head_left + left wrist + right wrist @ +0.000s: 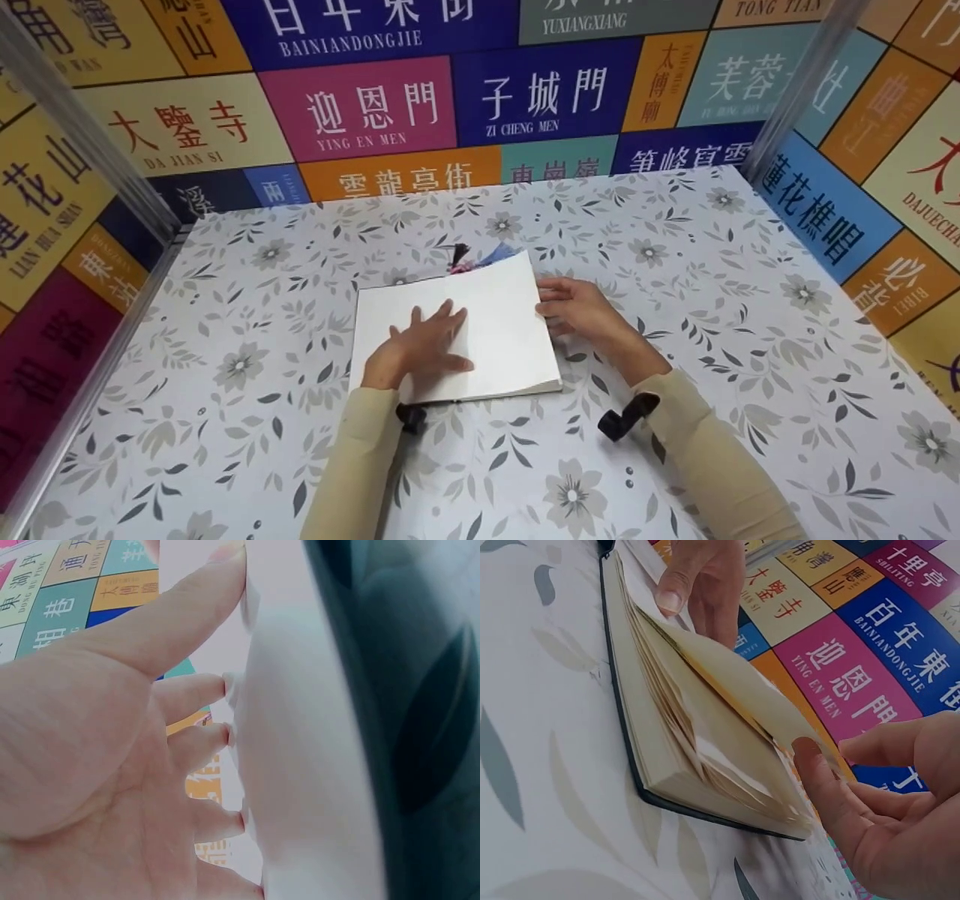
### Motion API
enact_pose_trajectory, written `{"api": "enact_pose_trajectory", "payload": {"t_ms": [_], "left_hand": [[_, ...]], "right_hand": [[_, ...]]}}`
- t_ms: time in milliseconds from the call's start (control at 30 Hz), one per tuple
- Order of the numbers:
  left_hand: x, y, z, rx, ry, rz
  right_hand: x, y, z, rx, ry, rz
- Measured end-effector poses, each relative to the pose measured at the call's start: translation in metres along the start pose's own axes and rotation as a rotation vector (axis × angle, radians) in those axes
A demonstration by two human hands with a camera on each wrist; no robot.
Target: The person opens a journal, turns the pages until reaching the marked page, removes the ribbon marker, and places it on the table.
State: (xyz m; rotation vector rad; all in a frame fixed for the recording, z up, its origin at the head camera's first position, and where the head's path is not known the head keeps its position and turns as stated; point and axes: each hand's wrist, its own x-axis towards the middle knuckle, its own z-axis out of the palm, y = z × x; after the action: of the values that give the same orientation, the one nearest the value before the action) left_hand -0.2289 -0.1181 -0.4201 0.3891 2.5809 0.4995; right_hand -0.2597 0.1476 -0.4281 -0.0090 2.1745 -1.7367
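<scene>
Left hand (421, 346) splayed wide, pressing the smooth white page (375, 319); right hand (585, 309) in a pinching grip on a thin, curving leaf (750, 686) of the dark-covered notebook (495, 337), open on the flowered surface (262, 337).

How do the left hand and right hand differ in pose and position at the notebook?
The left hand is spread mostly over the left page; the right hand is at the right edge. The left hand's fingertips touch the paper from above, while the right hand pinches the lifted page. Both touch the open notebook.
</scene>
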Motion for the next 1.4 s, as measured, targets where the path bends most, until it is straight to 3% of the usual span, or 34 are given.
{"api": "enact_pose_trajectory", "payload": {"t_ms": [300,633,967,1133,1400], "left_hand": [[0.000,-0.001,-0.001,0.001,-0.006,0.004],[-0.003,0.001,-0.005,0.004,0.014,0.003],[-0.010,-0.002,-0.010,-0.167,0.022,0.053],[-0.021,-0.003,-0.019,-0.227,0.084,0.079],[-0.039,-0.001,-0.031,-0.366,0.177,0.071]], "right_hand": [[0.002,0.003,0.000,0.013,-0.004,0.080],[-0.003,-0.006,0.001,-0.014,0.001,0.066],[-0.012,-0.008,-0.001,-0.032,0.028,-0.010],[-0.019,-0.017,0.001,-0.057,0.070,-0.063],[-0.034,-0.029,0.026,-0.134,-0.034,-0.195]]}}
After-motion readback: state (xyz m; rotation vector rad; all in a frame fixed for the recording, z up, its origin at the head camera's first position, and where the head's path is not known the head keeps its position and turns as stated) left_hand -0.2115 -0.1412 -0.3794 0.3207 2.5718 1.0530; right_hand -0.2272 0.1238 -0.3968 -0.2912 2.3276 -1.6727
